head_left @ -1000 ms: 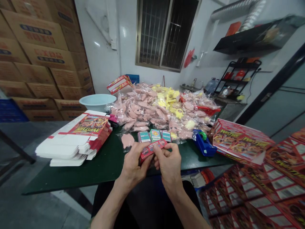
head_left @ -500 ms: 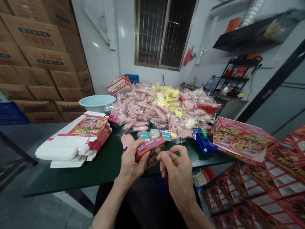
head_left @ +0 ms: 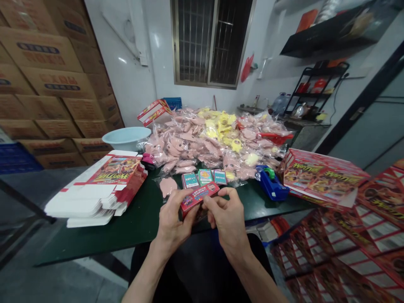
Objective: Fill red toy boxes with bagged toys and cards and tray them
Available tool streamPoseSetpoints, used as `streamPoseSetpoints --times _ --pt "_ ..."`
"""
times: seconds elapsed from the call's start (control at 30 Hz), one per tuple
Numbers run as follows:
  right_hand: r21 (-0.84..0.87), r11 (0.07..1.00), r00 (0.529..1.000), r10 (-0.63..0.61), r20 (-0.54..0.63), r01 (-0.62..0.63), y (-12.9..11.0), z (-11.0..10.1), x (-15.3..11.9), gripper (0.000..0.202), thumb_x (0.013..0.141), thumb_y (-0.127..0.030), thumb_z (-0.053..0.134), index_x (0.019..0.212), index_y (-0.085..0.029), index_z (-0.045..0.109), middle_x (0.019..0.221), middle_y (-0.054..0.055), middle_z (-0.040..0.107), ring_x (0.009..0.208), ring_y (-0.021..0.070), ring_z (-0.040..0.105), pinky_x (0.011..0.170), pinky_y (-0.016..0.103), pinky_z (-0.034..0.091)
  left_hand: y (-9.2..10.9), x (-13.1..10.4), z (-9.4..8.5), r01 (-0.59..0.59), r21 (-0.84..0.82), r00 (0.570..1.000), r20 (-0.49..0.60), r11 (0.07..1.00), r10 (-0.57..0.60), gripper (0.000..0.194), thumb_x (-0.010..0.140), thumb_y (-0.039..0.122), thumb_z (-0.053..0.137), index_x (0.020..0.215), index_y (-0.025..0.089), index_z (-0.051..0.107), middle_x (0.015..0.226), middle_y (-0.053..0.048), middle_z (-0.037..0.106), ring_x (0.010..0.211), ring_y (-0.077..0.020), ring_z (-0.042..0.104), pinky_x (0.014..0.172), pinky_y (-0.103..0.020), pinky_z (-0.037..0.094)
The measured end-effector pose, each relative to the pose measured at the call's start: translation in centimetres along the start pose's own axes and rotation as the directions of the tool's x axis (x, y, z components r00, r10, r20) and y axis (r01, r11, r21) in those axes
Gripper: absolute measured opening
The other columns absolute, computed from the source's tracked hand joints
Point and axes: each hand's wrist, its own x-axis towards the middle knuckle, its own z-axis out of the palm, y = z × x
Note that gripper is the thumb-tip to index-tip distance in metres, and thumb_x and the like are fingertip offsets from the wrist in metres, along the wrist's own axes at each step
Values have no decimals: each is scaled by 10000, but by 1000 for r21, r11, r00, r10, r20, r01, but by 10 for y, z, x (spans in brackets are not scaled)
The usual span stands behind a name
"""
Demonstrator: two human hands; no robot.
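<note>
A small red printed box (head_left: 199, 196) is between my hands above the table's near edge. My left hand (head_left: 175, 214) is closed around its left end, thumb along the near side and fingers over the far side. At the right end, my right hand (head_left: 225, 214) has its fingers curled, with the thumb pressed to the box's near top edge. The fingers hide that end of the box. Just beyond lie small stacks of teal printed cards (head_left: 205, 176). A flat pink piece in a clear bag (head_left: 168, 186) is to the left of them.
Flattened white-and-red cartons (head_left: 94, 185) are stacked at left, near a light blue basin (head_left: 126, 135). Bagged pink and yellow plush toys (head_left: 202, 143) are heaped behind. A blue tape dispenser (head_left: 272, 185) stands at right beside red display boxes (head_left: 325, 176). More red boxes (head_left: 362, 240) fill the lower right.
My right hand has moved left and up from beside the box's end onto its near top edge. The left hand keeps its hold on the box. The whole view has shifted slightly.
</note>
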Motion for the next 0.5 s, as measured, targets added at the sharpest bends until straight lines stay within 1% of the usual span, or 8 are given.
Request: streamPoseSetpoints --times 0.1,0.2,0.27,0.37,0.43,0.5 --pt "-35 999 1000 11 -23 -12 -1 1 1 399 673 -315 696 823 -222 337 490 -87 594 324 36 408 311 110 278 1 0 -1 -16 -31 1000 2 999 16 343 767 106 621 1080 172 496 900 -39 592 797 -127 596 690 -229 500" --pt "-73 997 999 14 -34 -16 -2 1 2 394 668 -320 692 821 -221 343 472 -95 577 327 37 410 311 107 266 1 0 -3 -37 -62 998 47 997 40 339 780 91 604 1088 195 508 907 -34 577 797 -123 588 677 -224 498" --pt "-92 996 1000 12 -27 -14 -3 1 3 389 668 -312 689 816 -220 341 457 -105 558 325 33 400 314 102 247 1 1 -5 -58 -44 992 113 997 63 355 798 87 578 1119 228 525 911 -30 550 799 -121 574 660 -219 492" --pt "-117 993 1000 17 6 -16 -4 -1 4 383 677 -300 687 816 -222 338 444 -114 538 326 28 386 322 100 227 3 4 -10 -96 -10 967 235 995 96 421 829 84 528 1208 265 514 914 -32 500 784 -114 541 637 -213 477" --pt "-125 992 999 24 32 -19 -6 -3 5 374 689 -297 681 816 -222 338 444 -111 541 336 30 397 331 102 236 5 8 -12 -91 -21 947 307 996 93 453 843 87 500 1265 251 477 904 -35 481 768 -114 521 632 -217 470" --pt "-119 993 998 19 64 -11 -7 -4 4 351 707 -290 667 818 -220 341 463 -106 555 352 32 415 341 103 254 5 13 -13 -66 -35 936 345 997 74 455 852 97 485 1288 223 455 891 -36 471 763 -118 511 636 -227 468"
